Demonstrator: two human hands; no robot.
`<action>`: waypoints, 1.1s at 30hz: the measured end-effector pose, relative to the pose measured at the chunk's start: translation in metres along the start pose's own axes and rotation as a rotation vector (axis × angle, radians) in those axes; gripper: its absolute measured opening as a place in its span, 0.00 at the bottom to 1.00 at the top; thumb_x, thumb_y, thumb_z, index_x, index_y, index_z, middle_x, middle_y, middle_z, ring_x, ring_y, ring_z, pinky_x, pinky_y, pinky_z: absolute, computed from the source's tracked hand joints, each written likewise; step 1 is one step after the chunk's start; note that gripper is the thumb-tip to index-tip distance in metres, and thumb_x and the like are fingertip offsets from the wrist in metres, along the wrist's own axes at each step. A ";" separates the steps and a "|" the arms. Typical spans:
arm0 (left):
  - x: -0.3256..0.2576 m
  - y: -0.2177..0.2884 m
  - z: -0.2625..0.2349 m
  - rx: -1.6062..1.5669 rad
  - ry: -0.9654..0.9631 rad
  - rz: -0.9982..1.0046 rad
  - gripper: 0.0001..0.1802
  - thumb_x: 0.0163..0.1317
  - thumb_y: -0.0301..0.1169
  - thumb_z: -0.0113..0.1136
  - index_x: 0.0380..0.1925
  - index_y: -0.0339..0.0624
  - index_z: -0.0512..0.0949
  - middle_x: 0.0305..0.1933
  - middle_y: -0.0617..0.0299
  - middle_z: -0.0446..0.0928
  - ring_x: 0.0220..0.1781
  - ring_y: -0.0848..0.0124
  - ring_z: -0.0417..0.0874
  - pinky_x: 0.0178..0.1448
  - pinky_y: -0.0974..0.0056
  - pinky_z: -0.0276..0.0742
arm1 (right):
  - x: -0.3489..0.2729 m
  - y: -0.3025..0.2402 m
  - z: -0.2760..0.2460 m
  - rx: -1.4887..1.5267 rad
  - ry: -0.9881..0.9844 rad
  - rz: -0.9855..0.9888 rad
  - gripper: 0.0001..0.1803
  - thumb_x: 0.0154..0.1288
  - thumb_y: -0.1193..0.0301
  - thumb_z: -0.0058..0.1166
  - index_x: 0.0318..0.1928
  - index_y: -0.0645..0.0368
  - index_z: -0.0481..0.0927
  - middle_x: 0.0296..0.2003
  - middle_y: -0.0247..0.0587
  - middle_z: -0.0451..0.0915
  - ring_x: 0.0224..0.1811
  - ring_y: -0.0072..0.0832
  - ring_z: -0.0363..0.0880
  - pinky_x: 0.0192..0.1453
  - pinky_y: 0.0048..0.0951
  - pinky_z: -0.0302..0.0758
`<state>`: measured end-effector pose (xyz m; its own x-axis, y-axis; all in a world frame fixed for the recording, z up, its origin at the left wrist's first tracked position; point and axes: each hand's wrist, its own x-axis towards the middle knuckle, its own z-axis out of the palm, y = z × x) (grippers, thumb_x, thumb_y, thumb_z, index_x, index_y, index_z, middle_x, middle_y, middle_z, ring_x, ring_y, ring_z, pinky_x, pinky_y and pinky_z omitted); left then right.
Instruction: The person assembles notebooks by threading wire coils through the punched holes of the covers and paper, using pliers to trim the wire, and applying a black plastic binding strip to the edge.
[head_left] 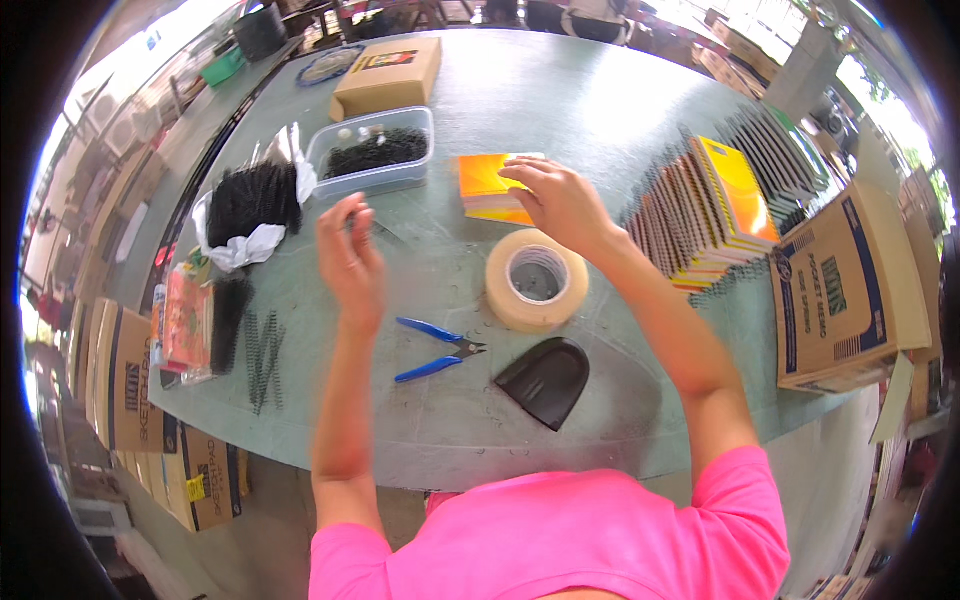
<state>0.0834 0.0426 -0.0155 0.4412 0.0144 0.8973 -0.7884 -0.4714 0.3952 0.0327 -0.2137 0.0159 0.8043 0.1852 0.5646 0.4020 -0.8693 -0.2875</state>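
Observation:
My right hand point(567, 207) reaches over the right end of a small stack of yellow-orange memo pads point(482, 180), its fingers stretched across the top. Left of the stack, my left hand point(350, 262) is slightly blurred, its fingertips pinched together. A thin dark line shows beside those fingers; I cannot make out what they hold. Between my forearms lie a large roll of clear tape point(506, 285), blue-handled cutting pliers point(428, 328) with their handles spread, and a black rounded case point(548, 382).
Ahead of my left hand stands a clear plastic tub point(372, 182) of small black coils. Black spiral wires point(250, 200) in a white bag lie left. Tall rows of spiral-bound pads point(690, 215) stand right, beside an open carton point(835, 295). A cardboard box point(388, 75) sits farther back.

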 end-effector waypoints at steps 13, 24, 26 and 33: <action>-0.016 0.006 0.020 -0.762 -0.519 -0.773 0.13 0.57 0.26 0.65 0.42 0.35 0.77 0.38 0.63 0.78 0.38 0.78 0.77 0.44 0.74 0.73 | 0.004 0.049 0.055 -0.119 -0.197 0.112 0.16 0.51 0.72 0.61 0.44 0.51 0.79 0.40 0.38 0.81 0.44 0.38 0.79 0.48 0.37 0.75; -0.022 0.025 0.016 -0.708 -0.561 -0.744 0.10 0.56 0.23 0.66 0.37 0.38 0.77 0.32 0.65 0.78 0.35 0.79 0.77 0.41 0.74 0.75 | -0.041 -0.026 -0.017 -0.026 -0.258 0.136 0.16 0.54 0.78 0.48 0.45 0.56 0.76 0.32 0.44 0.81 0.36 0.41 0.80 0.41 0.41 0.74; -0.022 0.035 0.018 -0.624 -0.612 -0.762 0.09 0.56 0.24 0.66 0.37 0.38 0.77 0.30 0.65 0.78 0.33 0.80 0.77 0.39 0.74 0.75 | -0.047 -0.025 -0.015 -0.059 -0.216 0.114 0.15 0.57 0.74 0.50 0.47 0.55 0.75 0.31 0.41 0.81 0.36 0.41 0.79 0.41 0.41 0.73; -0.035 0.054 0.020 -0.485 -0.610 -0.550 0.14 0.61 0.34 0.62 0.42 0.37 0.80 0.30 0.66 0.79 0.29 0.82 0.75 0.34 0.74 0.72 | -0.043 -0.035 -0.013 0.053 -0.147 0.145 0.14 0.63 0.66 0.52 0.49 0.49 0.79 0.35 0.40 0.82 0.37 0.38 0.81 0.41 0.38 0.74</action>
<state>0.0339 -0.0011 -0.0291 0.8425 -0.4018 0.3588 -0.4356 -0.1165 0.8925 -0.0215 -0.1971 0.0122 0.9090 0.1284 0.3965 0.2968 -0.8673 -0.3996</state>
